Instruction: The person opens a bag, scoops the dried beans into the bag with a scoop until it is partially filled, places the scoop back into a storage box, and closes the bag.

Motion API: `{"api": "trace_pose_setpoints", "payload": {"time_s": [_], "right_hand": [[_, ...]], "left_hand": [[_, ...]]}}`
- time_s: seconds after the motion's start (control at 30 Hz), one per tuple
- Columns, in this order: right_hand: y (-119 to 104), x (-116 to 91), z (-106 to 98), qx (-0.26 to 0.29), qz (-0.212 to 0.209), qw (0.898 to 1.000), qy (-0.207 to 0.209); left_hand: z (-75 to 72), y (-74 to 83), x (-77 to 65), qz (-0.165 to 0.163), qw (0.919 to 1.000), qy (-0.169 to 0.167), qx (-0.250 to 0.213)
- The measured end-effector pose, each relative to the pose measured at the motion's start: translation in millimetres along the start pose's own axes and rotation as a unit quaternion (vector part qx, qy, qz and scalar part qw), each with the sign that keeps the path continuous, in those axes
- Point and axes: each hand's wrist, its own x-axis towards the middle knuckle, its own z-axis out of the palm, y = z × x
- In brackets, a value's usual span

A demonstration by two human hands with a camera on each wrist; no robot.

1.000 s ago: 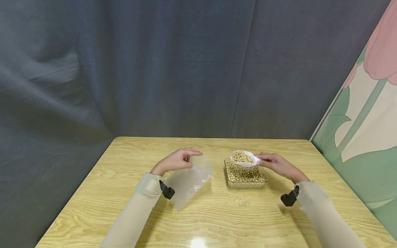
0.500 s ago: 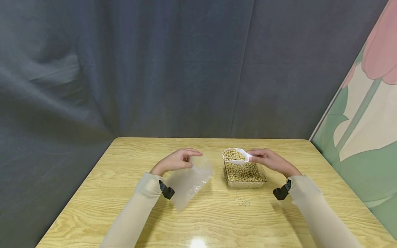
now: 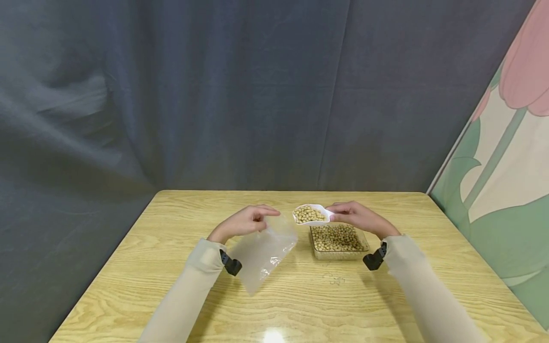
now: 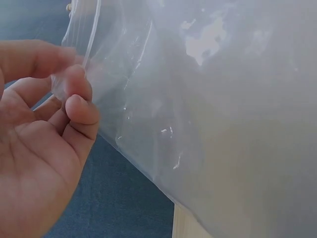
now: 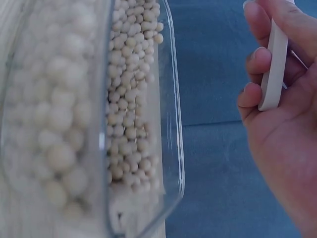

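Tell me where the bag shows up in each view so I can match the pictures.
Head: just left of centre, below mid-height, held at its upper end by the left hand; that is the bag.
Left wrist: the bag fills most of the picture, centre and right, with the hand at the left edge.
Right wrist: not in it.
Shared landmark: the blue curtain, visible in all three views.

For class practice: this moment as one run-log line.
left hand: holding translucent plastic bag; right hand: holding white plastic scoop; scoop load: round beige beans; clear rectangular container: beans
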Motion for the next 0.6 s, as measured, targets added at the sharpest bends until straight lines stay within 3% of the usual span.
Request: {"api": "trace_pose_setpoints", "payload": {"time_s": [0.23,0.6], "right_hand": [[-4,10,6,0.006,-0.014,1.0,-0.006],[-8,19,5,-0.004,0.002,0.999,-0.038]], "left_hand": [[-0.5,0.7,0.9,0.006,1.0,0.001,-0.003],[-1.3,5.4,1.7,0.01,0.999,0.0,-0.044]]}}
